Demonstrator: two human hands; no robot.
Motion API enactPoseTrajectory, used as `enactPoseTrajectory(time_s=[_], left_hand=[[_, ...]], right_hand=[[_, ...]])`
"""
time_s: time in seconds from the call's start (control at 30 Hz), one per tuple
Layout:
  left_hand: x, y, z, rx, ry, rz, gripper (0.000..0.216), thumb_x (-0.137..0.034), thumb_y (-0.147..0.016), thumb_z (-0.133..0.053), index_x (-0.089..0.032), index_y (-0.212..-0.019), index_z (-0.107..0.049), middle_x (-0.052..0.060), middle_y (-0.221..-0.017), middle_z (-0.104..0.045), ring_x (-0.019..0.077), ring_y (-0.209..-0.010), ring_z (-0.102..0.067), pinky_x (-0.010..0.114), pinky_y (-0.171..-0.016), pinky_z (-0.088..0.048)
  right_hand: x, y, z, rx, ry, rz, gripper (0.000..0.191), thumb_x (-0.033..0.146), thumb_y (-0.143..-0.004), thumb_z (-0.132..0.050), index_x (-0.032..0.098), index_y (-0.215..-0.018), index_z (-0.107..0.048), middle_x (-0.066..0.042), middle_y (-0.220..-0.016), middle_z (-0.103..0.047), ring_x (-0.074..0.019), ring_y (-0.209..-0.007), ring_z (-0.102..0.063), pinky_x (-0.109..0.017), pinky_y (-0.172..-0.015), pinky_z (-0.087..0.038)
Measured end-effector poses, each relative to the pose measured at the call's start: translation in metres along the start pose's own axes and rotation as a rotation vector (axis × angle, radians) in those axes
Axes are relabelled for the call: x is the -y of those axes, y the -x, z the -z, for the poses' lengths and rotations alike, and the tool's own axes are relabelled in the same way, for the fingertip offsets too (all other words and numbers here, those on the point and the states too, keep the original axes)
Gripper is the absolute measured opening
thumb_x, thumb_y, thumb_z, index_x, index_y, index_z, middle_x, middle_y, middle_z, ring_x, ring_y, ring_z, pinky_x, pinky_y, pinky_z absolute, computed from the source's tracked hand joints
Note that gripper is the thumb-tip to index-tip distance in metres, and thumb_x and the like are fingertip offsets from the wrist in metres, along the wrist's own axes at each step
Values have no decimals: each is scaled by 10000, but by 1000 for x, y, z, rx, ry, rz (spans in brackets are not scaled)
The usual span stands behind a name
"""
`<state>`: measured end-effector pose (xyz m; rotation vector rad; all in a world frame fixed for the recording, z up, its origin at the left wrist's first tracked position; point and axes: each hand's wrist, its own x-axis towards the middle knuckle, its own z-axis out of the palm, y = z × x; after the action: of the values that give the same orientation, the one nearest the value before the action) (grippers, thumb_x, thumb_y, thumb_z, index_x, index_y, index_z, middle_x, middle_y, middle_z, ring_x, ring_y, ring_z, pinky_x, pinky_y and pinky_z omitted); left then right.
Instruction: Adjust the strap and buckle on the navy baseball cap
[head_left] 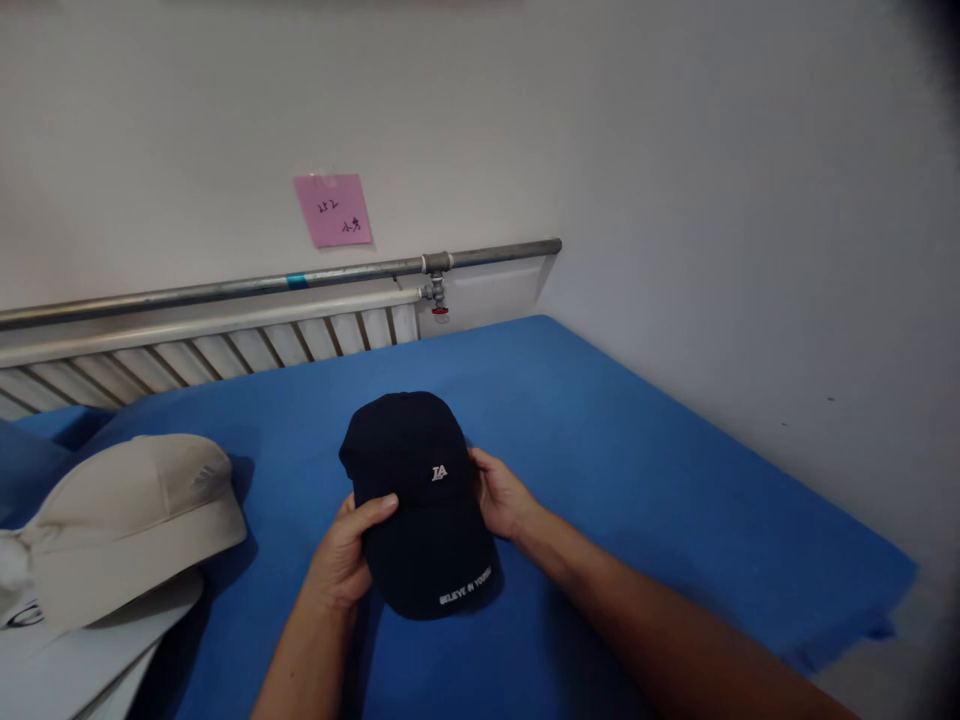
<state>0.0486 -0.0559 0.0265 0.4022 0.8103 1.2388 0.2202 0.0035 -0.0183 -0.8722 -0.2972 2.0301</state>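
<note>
A dark navy baseball cap (420, 490) with a small white logo on the front and white lettering along its brim sits over the blue surface (637, 450), brim toward me. My left hand (346, 553) grips its left side, thumb lying on top of the crown. On the other side, my right hand (501, 495) holds the cap's right edge, fingers curled under it.
A beige cap (127, 520) lies at the left on top of a white cap (82, 650). Behind the surface runs a white radiator (202, 350) and a metal pipe (300, 281) with a red valve. A pink note (333, 209) is stuck to the wall. White walls close the back and right.
</note>
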Motion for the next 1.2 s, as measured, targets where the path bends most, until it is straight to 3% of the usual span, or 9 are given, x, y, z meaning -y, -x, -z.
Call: enactPoseTrajectory(time_s=[0.1,0.23,0.33,0.5,0.67,1.0,1.2], left_hand=[[1,2,0,16,-40,20,252,-33,-594,-748,-118,-829,-714,106,-789,-752,286,-779,-721,334,-704,-606],[-3,1,0,-98,-38,-2,191,-47,-634,-709,-115,-811,-717,99,-751,-750,264,-679,-719,340,-656,-608],[-4,2,-3,-147,-15,-50,227,-75,-650,-712,-103,-875,-718,115,-820,-756,268,-721,-721,356,-689,-606],[-2,1,-8,-186,-36,-162,351,-119,-648,-758,-137,-995,-709,93,-900,-757,240,-768,-720,318,-699,-601],[5,-3,-9,-201,-81,-164,294,-153,-619,-790,-123,-903,-721,91,-850,-757,237,-748,-720,301,-682,-601],[12,1,-7,-154,-145,-192,426,-255,-549,-852,-119,-933,-727,115,-893,-754,303,-845,-711,382,-801,-585],[12,2,-7,-167,-156,-180,416,-266,-546,-860,-129,-915,-725,114,-893,-755,291,-833,-713,351,-764,-591]], right_hand=[[-1,1,-1,-16,25,-1,152,290,-822,-560,184,-809,-668,-13,-727,-688,-160,-702,-622,-323,-790,-459],[-2,2,-4,-10,70,65,133,295,-803,-596,183,-815,-666,-13,-749,-675,-151,-718,-606,-305,-779,-451],[1,6,-4,13,203,259,161,326,-757,-649,189,-842,-659,-23,-823,-670,-165,-788,-602,-303,-758,-450],[7,21,-5,-123,609,688,145,314,-756,-633,235,-873,-662,-1,-867,-638,-155,-795,-567,-300,-739,-447],[-1,35,-11,11,903,905,117,288,-807,-606,260,-907,-661,2,-889,-642,-155,-834,-587,-328,-817,-462],[-5,37,-9,68,1072,1109,174,233,-802,-631,243,-976,-619,-18,-911,-617,-147,-813,-595,-316,-766,-504],[-6,39,-11,113,1092,1173,195,252,-787,-664,243,-979,-630,-19,-894,-616,-140,-769,-590,-301,-714,-512]])
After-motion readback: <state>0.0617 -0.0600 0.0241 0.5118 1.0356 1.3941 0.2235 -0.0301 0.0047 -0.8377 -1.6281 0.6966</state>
